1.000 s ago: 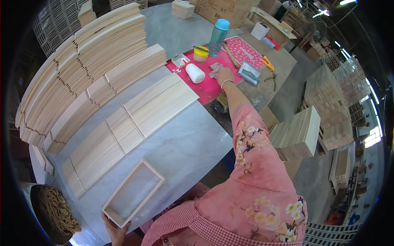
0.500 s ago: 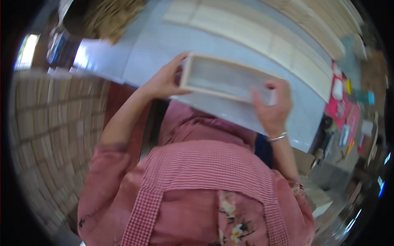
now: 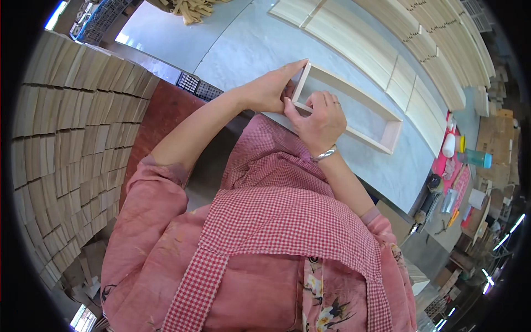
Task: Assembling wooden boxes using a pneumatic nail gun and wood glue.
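A long, narrow rectangular frame of pale wood (image 3: 359, 96) lies slantwise at the table's near edge, with the grey tabletop showing inside it. My left hand (image 3: 270, 89) grips its left short end from outside, thumb at the near corner and fingers reaching to the far corner. At that same end is my right hand (image 3: 322, 123), wearing a silver bangle and a ring. Its curled fingers dip inside the frame, and its thumb presses by the near left corner. The right fingertips are partly hidden behind the hand.
Pale flat boards (image 3: 354, 47) lie in a row across the grey table (image 3: 232, 58). Beyond them are stacked slats (image 3: 437, 33). Wooden blocks (image 3: 72, 127) are piled high at the left. A pink cloth (image 3: 456, 180) with bottles and small tools sits at the right.
My right hand has moved from the frame's right end to its left end. My left hand keeps hold of the left end. The whole view has turned, and the frame now slants more.
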A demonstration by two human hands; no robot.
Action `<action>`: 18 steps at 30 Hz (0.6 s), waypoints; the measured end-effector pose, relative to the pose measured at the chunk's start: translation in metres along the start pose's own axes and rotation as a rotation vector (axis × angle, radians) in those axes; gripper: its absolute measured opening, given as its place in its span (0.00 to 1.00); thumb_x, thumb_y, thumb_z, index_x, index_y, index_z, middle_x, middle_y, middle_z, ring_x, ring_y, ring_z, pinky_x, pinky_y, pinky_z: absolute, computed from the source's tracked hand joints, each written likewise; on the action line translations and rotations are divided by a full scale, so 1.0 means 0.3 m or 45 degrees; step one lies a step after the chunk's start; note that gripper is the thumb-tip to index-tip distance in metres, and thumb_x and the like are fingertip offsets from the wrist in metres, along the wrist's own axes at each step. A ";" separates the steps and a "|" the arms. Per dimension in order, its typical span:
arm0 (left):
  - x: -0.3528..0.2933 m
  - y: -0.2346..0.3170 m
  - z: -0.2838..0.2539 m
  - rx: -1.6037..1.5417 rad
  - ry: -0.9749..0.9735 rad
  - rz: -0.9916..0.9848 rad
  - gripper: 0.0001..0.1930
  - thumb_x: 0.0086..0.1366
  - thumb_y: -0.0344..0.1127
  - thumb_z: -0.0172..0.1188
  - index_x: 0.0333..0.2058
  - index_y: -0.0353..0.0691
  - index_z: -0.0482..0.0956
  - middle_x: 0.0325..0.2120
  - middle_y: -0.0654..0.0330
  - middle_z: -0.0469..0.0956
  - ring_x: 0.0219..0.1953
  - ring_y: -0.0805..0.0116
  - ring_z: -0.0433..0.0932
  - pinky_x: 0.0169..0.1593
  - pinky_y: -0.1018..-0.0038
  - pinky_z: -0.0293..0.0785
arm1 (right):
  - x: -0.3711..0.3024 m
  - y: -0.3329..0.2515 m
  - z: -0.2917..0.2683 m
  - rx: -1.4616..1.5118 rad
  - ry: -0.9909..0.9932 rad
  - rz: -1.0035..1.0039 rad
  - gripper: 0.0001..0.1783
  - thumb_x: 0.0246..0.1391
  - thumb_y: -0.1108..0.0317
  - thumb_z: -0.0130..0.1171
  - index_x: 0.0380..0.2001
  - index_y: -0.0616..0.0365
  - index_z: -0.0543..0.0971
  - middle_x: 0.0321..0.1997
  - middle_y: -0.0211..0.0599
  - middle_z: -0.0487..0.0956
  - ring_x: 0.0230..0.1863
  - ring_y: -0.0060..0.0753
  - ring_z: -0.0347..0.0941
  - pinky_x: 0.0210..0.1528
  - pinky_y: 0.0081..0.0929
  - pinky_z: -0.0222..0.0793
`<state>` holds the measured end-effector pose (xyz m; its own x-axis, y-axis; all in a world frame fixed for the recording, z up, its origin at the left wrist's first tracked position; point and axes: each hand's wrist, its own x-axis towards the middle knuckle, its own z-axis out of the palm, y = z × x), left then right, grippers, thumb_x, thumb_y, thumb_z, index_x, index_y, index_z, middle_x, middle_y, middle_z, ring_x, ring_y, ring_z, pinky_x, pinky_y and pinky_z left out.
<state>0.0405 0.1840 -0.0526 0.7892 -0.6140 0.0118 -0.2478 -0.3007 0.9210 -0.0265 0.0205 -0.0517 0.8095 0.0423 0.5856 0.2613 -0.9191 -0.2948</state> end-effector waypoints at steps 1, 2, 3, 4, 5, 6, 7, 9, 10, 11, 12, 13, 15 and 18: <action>0.001 -0.009 0.008 0.017 0.032 0.064 0.53 0.43 0.17 0.66 0.70 0.39 0.52 0.41 0.48 0.76 0.33 0.63 0.75 0.36 0.71 0.76 | 0.001 0.003 0.005 -0.013 0.022 -0.009 0.22 0.38 0.50 0.73 0.19 0.48 0.70 0.23 0.25 0.68 0.23 0.31 0.65 0.25 0.29 0.62; 0.003 -0.019 0.013 0.034 0.062 0.127 0.53 0.43 0.16 0.65 0.71 0.39 0.52 0.40 0.49 0.76 0.33 0.64 0.74 0.35 0.72 0.76 | 0.003 0.005 0.008 -0.026 0.044 -0.016 0.22 0.38 0.51 0.73 0.19 0.48 0.70 0.22 0.25 0.68 0.23 0.31 0.65 0.24 0.28 0.62; 0.002 -0.021 0.012 0.032 0.068 0.126 0.53 0.43 0.16 0.65 0.71 0.39 0.52 0.40 0.49 0.76 0.33 0.64 0.74 0.35 0.72 0.76 | 0.006 0.005 0.008 -0.025 0.041 -0.021 0.22 0.38 0.51 0.73 0.19 0.48 0.70 0.22 0.25 0.68 0.23 0.31 0.65 0.24 0.28 0.62; 0.002 -0.023 0.011 0.032 0.062 0.122 0.53 0.43 0.16 0.65 0.71 0.39 0.52 0.40 0.50 0.76 0.32 0.64 0.74 0.35 0.72 0.76 | 0.008 0.004 0.006 -0.012 0.022 -0.014 0.21 0.38 0.51 0.73 0.19 0.48 0.70 0.23 0.25 0.68 0.23 0.31 0.65 0.25 0.28 0.62; 0.003 -0.025 0.008 0.033 0.058 0.119 0.53 0.44 0.17 0.65 0.71 0.39 0.52 0.40 0.50 0.76 0.32 0.64 0.74 0.35 0.72 0.76 | 0.010 0.003 0.003 0.003 0.003 -0.008 0.21 0.38 0.52 0.73 0.19 0.49 0.71 0.23 0.26 0.69 0.24 0.31 0.66 0.25 0.28 0.63; 0.004 -0.026 0.004 0.036 0.054 0.117 0.53 0.44 0.17 0.66 0.71 0.39 0.52 0.39 0.50 0.76 0.32 0.65 0.74 0.35 0.71 0.76 | 0.012 0.003 -0.002 0.017 -0.014 -0.002 0.20 0.39 0.52 0.73 0.20 0.49 0.71 0.24 0.26 0.69 0.24 0.31 0.66 0.26 0.28 0.63; 0.007 -0.025 -0.001 0.040 0.051 0.115 0.53 0.44 0.18 0.66 0.71 0.39 0.51 0.39 0.50 0.76 0.32 0.65 0.74 0.36 0.71 0.76 | 0.016 0.002 -0.009 0.033 -0.030 0.002 0.20 0.39 0.52 0.73 0.20 0.50 0.72 0.25 0.27 0.70 0.25 0.31 0.67 0.26 0.29 0.64; -0.013 0.024 -0.023 -0.103 -0.016 -0.021 0.52 0.47 0.21 0.67 0.71 0.38 0.51 0.40 0.51 0.76 0.31 0.65 0.74 0.35 0.72 0.75 | 0.027 -0.012 -0.043 0.258 -0.012 -0.009 0.12 0.43 0.60 0.71 0.26 0.53 0.79 0.31 0.29 0.73 0.26 0.32 0.68 0.28 0.28 0.66; -0.010 0.020 -0.025 -0.072 0.025 -0.015 0.52 0.47 0.21 0.67 0.71 0.38 0.51 0.40 0.51 0.76 0.31 0.65 0.74 0.35 0.72 0.75 | 0.024 0.000 -0.048 0.287 0.009 -0.046 0.12 0.43 0.60 0.71 0.26 0.53 0.79 0.31 0.29 0.73 0.26 0.32 0.68 0.28 0.28 0.66; -0.006 -0.003 -0.006 -0.073 0.015 0.017 0.51 0.47 0.22 0.69 0.70 0.37 0.51 0.39 0.51 0.76 0.31 0.66 0.74 0.34 0.72 0.75 | 0.001 0.026 -0.054 0.345 -0.050 -0.126 0.10 0.45 0.66 0.69 0.32 0.53 0.82 0.34 0.30 0.75 0.27 0.33 0.69 0.29 0.29 0.67; -0.005 -0.015 0.001 -0.072 0.012 0.046 0.51 0.48 0.23 0.70 0.70 0.36 0.51 0.39 0.51 0.75 0.30 0.66 0.74 0.33 0.73 0.75 | -0.007 0.043 -0.061 0.404 -0.111 -0.215 0.12 0.46 0.71 0.67 0.37 0.53 0.84 0.37 0.31 0.76 0.29 0.33 0.69 0.30 0.29 0.67; -0.006 -0.004 0.002 -0.132 0.002 0.058 0.52 0.48 0.23 0.70 0.70 0.35 0.51 0.39 0.51 0.75 0.30 0.66 0.74 0.34 0.73 0.75 | -0.006 0.053 -0.077 0.385 -0.132 -0.304 0.15 0.45 0.75 0.65 0.40 0.52 0.85 0.38 0.31 0.77 0.29 0.34 0.69 0.32 0.29 0.68; -0.006 -0.001 0.001 -0.169 0.024 0.076 0.52 0.48 0.23 0.71 0.70 0.35 0.50 0.39 0.51 0.75 0.30 0.66 0.74 0.34 0.73 0.75 | 0.003 0.055 -0.092 0.384 -0.137 -0.424 0.20 0.44 0.79 0.63 0.43 0.51 0.85 0.39 0.31 0.77 0.30 0.35 0.69 0.33 0.29 0.68; -0.011 -0.014 0.008 -0.115 0.028 0.104 0.52 0.49 0.23 0.71 0.70 0.34 0.49 0.39 0.51 0.75 0.30 0.66 0.74 0.34 0.73 0.75 | 0.012 0.054 -0.106 0.413 -0.247 -0.419 0.22 0.41 0.80 0.62 0.43 0.52 0.85 0.39 0.32 0.78 0.32 0.36 0.68 0.35 0.30 0.68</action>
<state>0.0378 0.1856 -0.0576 0.7807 -0.6175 0.0957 -0.2608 -0.1829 0.9479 -0.0361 -0.0068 -0.0306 0.7316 0.4099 0.5448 0.6443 -0.6769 -0.3559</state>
